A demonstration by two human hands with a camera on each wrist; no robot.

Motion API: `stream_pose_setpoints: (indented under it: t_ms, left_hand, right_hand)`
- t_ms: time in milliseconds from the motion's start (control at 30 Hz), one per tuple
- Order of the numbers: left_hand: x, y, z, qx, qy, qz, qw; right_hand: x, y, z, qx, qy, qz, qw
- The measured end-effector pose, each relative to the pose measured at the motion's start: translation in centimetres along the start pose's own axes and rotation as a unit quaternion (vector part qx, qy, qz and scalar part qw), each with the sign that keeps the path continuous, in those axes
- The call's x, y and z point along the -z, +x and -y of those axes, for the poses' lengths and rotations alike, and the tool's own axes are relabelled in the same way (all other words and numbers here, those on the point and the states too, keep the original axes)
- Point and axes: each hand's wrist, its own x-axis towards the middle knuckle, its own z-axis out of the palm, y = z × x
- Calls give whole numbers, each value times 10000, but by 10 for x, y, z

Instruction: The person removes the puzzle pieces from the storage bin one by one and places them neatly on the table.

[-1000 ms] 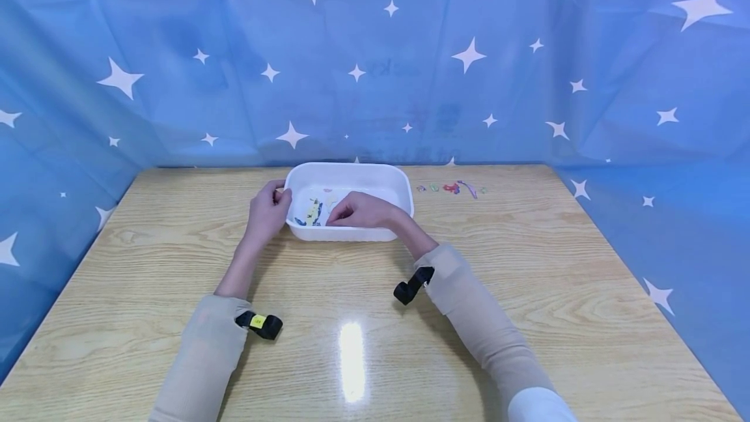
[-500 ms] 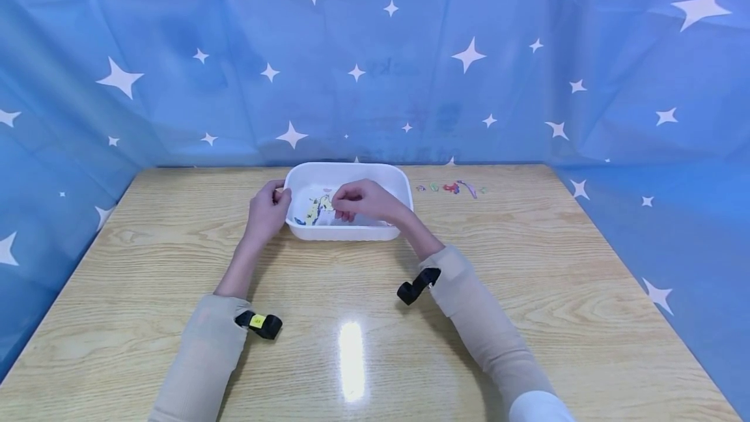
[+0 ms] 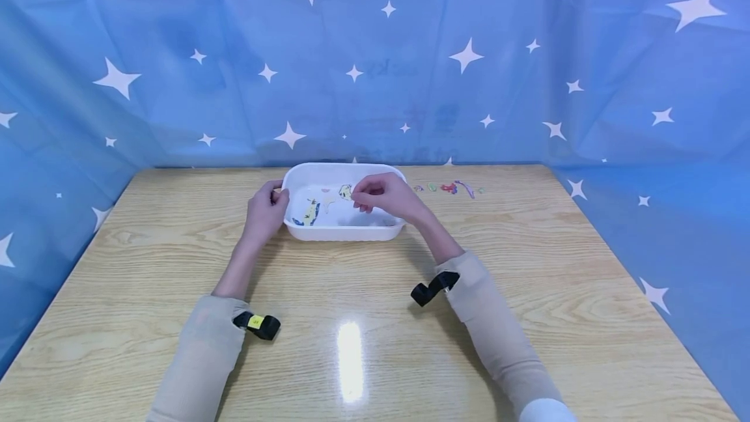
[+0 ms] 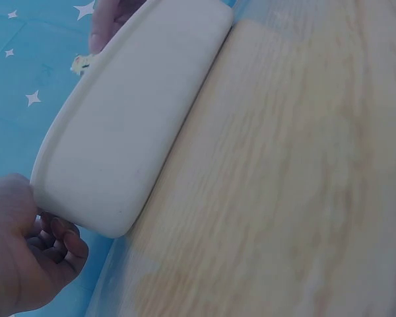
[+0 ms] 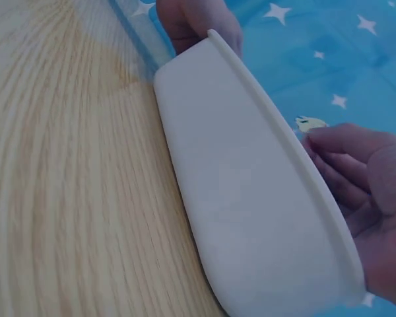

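A white plastic basin stands on the table with its long side toward me. My left hand holds its left end, thumb at the rim, as the left wrist view also shows. Over the basin's right half, my right hand pinches a small flat yellow cut-out with dark markings between thumb and forefinger. In the right wrist view this yellow cut-out sticks up above the rim. A yellow-and-blue flat piece lies on the basin floor at the left, with a pale piece beside it.
To the right of the basin, several small coloured flat pieces lie in a row, among them a red one and a purple one. A blue star-patterned curtain hangs behind the wooden table.
My right hand has risen from the basin floor and moved right, with the yellow cut-out now pinched in its fingertips. My left hand has stayed at the basin's left end.
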Motion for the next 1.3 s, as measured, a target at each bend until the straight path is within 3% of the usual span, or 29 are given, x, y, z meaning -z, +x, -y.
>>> stream_pose_setpoints:
  t_ms: [300, 500, 933, 1300]
  left_hand:
    - [0, 1, 0, -39, -14, 11, 10000]
    - [0, 2, 1, -42, 13, 5, 10000]
    - [1, 0, 1, -25, -17, 17, 10000]
    - [0, 1, 2, -56, -9, 15, 10000]
  right_hand:
    - [29, -22, -6, -184, 439, -436, 9979]
    - [46, -36, -12, -512, 629, -796, 9935]
    - [75, -55, -30, -591, 602, -1287, 9881]
    - [109, -78, -51, -1072, 299, -1764, 9780]
